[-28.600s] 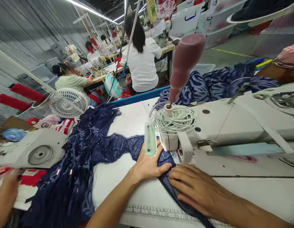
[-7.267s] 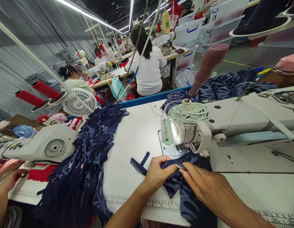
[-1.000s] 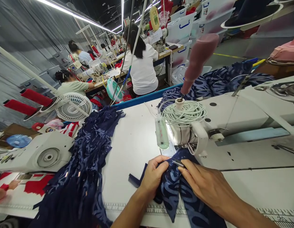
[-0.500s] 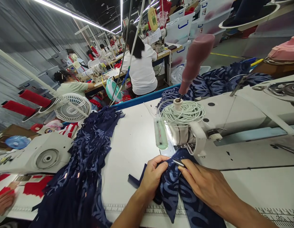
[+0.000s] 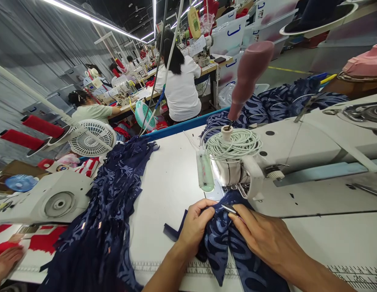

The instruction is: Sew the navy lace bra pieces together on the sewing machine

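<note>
My left hand [image 5: 197,225] pinches the upper edge of a navy patterned fabric piece [image 5: 217,247] between thumb and fingers. Two pointed ends of this cloth hang down toward the table's front edge. In my right hand [image 5: 264,235] are small thread snips [image 5: 229,208], their metal tip lying against the cloth just right of my left thumb. My right palm hides the handle. Right behind both hands stands the sewing machine's needle head [image 5: 237,172], with the far end of the fabric close to its presser foot.
A long heap of navy cloth [image 5: 115,198] lies along the left. Pale green cord [image 5: 233,144] is coiled on the machine head, beside a pink-handled screwdriver [image 5: 250,77]. At far left a co-worker's hand [image 5: 8,259] rests by red and white fabric. A ruler strip [image 5: 148,266] crosses the table front.
My hands, the snips and the cloth stay almost exactly in place. At the far left, the co-worker's hand has shifted slightly right over the red fabric.
</note>
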`<state>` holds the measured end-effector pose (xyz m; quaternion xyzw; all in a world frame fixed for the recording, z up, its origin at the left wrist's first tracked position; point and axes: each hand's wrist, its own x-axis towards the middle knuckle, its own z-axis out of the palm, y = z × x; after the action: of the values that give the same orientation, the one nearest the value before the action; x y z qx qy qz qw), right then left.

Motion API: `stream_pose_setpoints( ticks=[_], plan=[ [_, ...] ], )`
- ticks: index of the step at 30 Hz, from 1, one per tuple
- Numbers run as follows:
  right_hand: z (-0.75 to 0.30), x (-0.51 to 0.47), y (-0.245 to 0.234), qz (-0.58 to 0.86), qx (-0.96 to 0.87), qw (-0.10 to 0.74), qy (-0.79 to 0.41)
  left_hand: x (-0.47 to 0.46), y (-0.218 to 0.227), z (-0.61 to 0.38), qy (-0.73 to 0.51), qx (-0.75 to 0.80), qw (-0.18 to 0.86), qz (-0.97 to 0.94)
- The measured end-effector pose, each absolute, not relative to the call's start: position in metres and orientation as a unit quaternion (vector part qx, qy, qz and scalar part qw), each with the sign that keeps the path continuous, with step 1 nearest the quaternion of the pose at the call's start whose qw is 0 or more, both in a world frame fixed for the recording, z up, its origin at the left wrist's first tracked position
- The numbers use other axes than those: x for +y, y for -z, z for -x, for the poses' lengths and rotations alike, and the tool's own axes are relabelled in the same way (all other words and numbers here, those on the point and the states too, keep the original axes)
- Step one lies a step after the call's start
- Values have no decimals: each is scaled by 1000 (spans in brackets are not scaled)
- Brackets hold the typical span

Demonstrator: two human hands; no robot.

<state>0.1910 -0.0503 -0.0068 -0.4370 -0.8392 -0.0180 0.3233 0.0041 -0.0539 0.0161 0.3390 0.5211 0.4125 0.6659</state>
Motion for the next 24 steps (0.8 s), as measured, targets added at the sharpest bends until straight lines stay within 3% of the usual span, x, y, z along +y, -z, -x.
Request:
stream_pose_setpoints(
  ticks=[24],
  plan=[
    [-192,-52,13,426,-851,308,3,-54,-16,-4,-406,530,657,-350]
  ],
)
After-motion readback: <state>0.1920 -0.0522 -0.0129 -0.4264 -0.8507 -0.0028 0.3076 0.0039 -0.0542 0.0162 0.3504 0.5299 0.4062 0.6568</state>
